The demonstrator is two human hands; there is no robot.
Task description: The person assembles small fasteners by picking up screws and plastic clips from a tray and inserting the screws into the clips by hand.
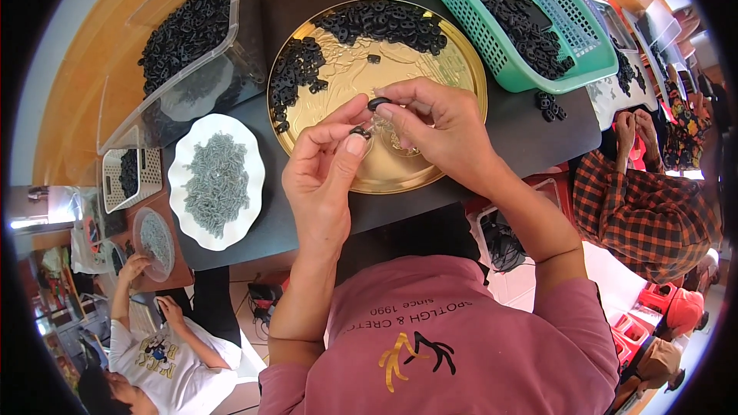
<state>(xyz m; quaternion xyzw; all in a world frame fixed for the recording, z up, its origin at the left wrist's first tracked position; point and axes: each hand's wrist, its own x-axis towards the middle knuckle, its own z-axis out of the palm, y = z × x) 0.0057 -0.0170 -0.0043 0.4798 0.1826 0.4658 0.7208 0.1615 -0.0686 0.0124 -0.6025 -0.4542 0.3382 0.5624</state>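
Over the near half of a round gold tray (469, 107), both my hands are closed in pinches close together. My left hand (319, 165) grips a small black plastic piece (360, 132) between thumb and fingers. A rounded black plastic piece (377, 104) is pinched in my right hand (446, 119), slightly higher and to the right. Something thin and pale shows between the two pieces, too small to make out. Heaps of black plastic pieces (380, 21) lie along the tray's far and left rim, and a single one (373, 58) sits apart in its middle.
Left of the tray stands a white scalloped dish (181, 184) of small grey, spring-like pieces. Behind it is a clear bin (165, 115) with black parts; a green basket (503, 73) with more stands far right. Co-workers sit at left (181, 361) and right (646, 207).
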